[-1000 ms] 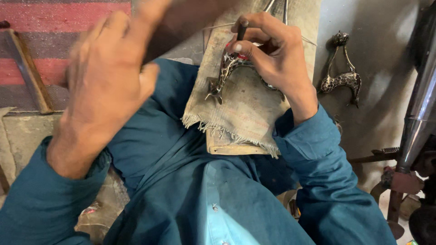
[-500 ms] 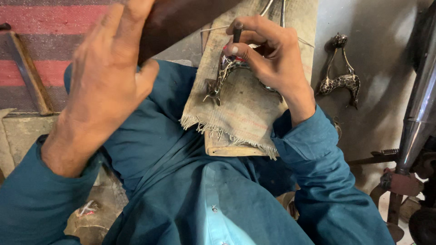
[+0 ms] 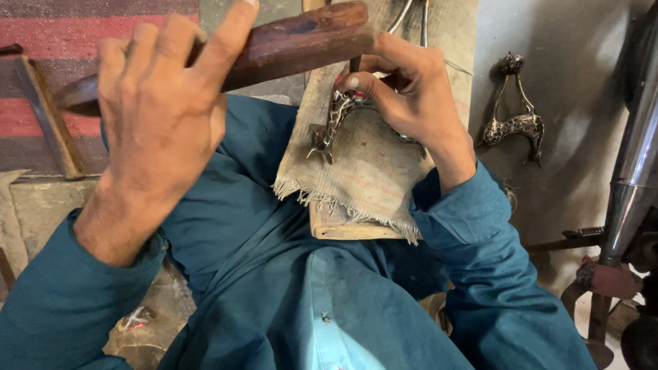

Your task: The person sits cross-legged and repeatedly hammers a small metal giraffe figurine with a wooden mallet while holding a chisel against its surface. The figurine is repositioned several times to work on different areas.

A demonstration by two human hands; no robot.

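Note:
My left hand [image 3: 161, 116] grips a brown wooden block [image 3: 288, 44] and holds it raised above my lap. My right hand [image 3: 408, 89] pinches a thin dark punch [image 3: 355, 65] upright against a curved patterned metal piece [image 3: 332, 123]. That piece lies on a frayed burlap cloth [image 3: 373, 171] draped over a wooden board [image 3: 343, 229] on my knees. The wooden block's end is just above the punch's top. I wear teal sleeves.
A second patterned curved metal piece [image 3: 514, 123] lies on the grey floor to the right. A shiny metal pipe [image 3: 637, 157] stands at the far right. A red striped mat [image 3: 41, 75] and a wooden bar [image 3: 48, 120] lie at left.
My left hand has swung the wooden block from up and out of view down toward the punch. My right hand and the metal piece have stayed put.

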